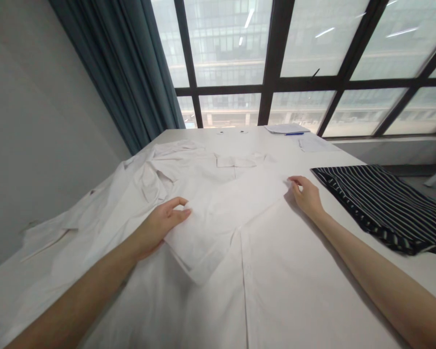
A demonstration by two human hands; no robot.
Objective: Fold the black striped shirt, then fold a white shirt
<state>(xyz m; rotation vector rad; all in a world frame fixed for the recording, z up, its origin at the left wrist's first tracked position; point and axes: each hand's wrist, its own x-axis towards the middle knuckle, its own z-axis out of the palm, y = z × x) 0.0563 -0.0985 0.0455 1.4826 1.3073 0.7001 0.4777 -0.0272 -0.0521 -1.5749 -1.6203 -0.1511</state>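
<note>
A white shirt (276, 286) lies spread over the table, its collar (236, 161) toward the far end and its button placket (244, 276) running toward me. My left hand (165, 220) pinches a folded white part of the shirt, probably a sleeve, between thumb and fingers, lifting its lower corner a little. Across the shirt, my right hand (305, 195) pinches the same white cloth near the right shoulder, thumb against fingertips. The piece between the hands lies slantwise over the shirt front. Which sleeve it is, I cannot tell.
More crumpled white garments (131, 194) cover the table's left side. A black-and-white striped cloth (388, 198) lies along the right edge. Papers (287, 128) and a blue pen (294, 133) rest at the far end of the white table (199, 135). Beyond stand a curtain (138, 63) and windows.
</note>
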